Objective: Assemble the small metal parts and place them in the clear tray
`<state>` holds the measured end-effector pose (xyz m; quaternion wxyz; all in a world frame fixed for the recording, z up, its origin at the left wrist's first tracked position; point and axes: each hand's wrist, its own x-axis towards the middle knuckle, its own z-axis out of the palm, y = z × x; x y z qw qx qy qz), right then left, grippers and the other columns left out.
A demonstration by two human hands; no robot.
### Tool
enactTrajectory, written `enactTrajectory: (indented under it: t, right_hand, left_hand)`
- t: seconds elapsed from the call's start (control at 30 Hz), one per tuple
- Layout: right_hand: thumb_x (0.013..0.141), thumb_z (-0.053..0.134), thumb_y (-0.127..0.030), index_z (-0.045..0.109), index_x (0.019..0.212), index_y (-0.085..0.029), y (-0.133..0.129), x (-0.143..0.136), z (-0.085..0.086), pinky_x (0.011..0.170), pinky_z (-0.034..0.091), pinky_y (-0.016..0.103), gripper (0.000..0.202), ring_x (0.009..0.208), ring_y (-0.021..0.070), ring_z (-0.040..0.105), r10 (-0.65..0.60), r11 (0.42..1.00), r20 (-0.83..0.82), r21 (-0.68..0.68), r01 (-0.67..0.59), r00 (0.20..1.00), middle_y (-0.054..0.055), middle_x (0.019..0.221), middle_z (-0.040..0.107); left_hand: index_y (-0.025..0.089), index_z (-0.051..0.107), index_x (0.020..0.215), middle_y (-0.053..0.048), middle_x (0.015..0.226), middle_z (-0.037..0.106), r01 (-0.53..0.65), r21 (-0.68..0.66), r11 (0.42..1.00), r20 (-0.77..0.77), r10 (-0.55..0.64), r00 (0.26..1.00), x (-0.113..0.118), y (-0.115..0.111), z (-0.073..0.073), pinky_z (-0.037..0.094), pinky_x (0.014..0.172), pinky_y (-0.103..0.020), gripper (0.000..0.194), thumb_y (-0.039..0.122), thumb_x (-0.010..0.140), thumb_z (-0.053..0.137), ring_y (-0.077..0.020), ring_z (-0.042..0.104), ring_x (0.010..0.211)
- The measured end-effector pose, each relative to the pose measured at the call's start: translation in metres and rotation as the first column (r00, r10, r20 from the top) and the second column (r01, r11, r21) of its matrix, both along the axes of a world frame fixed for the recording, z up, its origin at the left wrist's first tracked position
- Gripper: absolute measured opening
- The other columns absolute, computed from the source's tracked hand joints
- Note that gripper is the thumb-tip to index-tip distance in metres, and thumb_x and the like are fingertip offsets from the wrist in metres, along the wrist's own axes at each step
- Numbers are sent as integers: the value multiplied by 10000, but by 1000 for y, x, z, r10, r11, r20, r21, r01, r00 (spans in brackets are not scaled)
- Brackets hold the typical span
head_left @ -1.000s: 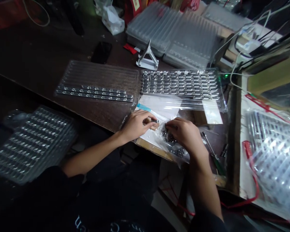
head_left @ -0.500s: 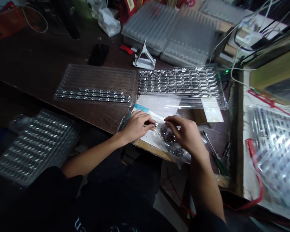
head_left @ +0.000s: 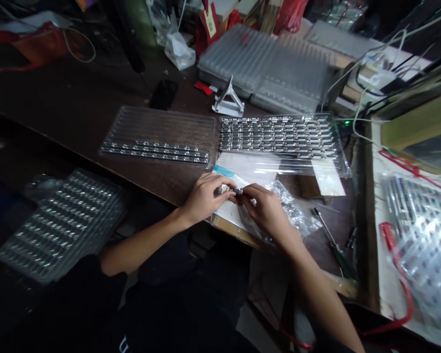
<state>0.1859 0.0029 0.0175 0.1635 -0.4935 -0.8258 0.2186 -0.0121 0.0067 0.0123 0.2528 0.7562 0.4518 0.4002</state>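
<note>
Small metal part [head_left: 237, 190] is pinched between the thumb and fingers of a worker's left hand [head_left: 205, 197], held just above white paper [head_left: 228, 210] at the near edge of a dark table [head_left: 51, 100]. The right hand [head_left: 266, 211] closes in from the other side, its thumb and fingertips gripping the part's opposite end; the finest details are too small to make out. Beside the right hand, a clear plastic bag [head_left: 296, 208] of small shiny pieces lies on the table, near a screwdriver [head_left: 326, 228] with a green handle.

Beyond the hands, two clear trays lie side by side. The left tray [head_left: 161, 122] carries rows of metal parts only along its near side, while the right tray [head_left: 277, 135] is filled across most of its rows, its nearest grooves bare. A white card [head_left: 328, 179] sits by the right tray's near edge. Behind the trays stands a silver stand [head_left: 228, 103], with a black phone [head_left: 163, 94] to its left and stacked ribbed trays [head_left: 238, 56] farther back. Lower left, below the tabletop, rests a stack of filled trays [head_left: 61, 223]; at far right lie trays in clear plastic [head_left: 422, 240].
</note>
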Motion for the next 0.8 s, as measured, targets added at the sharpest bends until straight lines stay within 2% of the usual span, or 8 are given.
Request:
enactTrajectory:
  t: [0.13,0.23,0.33,0.43,0.53,0.6,0.7,0.8]
  right_hand:
    - [977,501,-263,697,1044,-173,-4,-9,-2,704,466,283,226,846,213,659,11,997,164,70,-22,986,101,1003,699]
    - [986,481,-235,690,1070,-181,-4,-8,-3,722,475,271,232,861,197,667,44,998,112,44,-49,993,88,1025,697]
    - [971,498,-203,691,1048,-195,-3,-7,-3,711,472,259,208,840,182,664,54,997,86,44,-58,995,72,1010,695]
    - [944,514,-144,699,1045,-196,-4,-11,0,685,453,270,217,838,201,648,63,991,215,100,-87,975,76,982,687]
    - [918,492,-71,707,1041,-198,-7,-14,5,670,442,267,277,834,201,639,82,989,272,93,-111,959,75,959,682]
    - [932,470,-87,704,1078,-212,-8,-13,8,667,453,264,302,824,195,646,80,993,223,71,-98,972,72,967,687]
    - [962,456,-166,676,1182,-203,-7,-1,13,723,493,282,314,887,205,668,49,995,52,82,-53,997,93,1060,698]
    - [946,483,-196,708,1114,-179,-6,23,21,764,516,314,282,894,217,686,-16,995,-66,98,22,998,99,1047,722]
  left_hand:
    - [217,674,1043,-27,971,754,-50,-6,999,-51,50,997,-15,-2,3,493,906,-359,223,238,831,740,-200,682,950]
    - [221,674,1071,-28,999,750,-46,-1,999,-88,46,995,-30,6,2,483,924,-362,204,239,869,693,-196,676,969]
    - [212,688,1019,-42,1028,734,-89,10,996,-113,90,990,-49,27,3,488,921,-357,130,230,921,604,-191,667,981]
    - [188,684,1007,-59,1048,720,-151,40,988,-111,154,982,-66,59,5,495,924,-337,148,208,926,561,-188,656,1009]
    - [168,684,1008,-65,1049,714,-139,37,990,-141,143,980,-75,85,5,502,902,-310,165,198,916,551,-178,652,991]
    - [164,691,1007,-67,1030,714,-114,27,993,-195,117,974,-78,94,4,501,880,-304,175,202,912,549,-176,651,958]
    - [176,706,1002,-69,1031,719,-101,18,995,-313,101,944,-81,100,4,484,889,-325,187,226,907,553,-194,649,956]
    - [210,725,977,-57,1060,728,-108,0,994,-437,97,894,-83,105,7,439,964,-372,180,250,889,573,-219,642,1002]
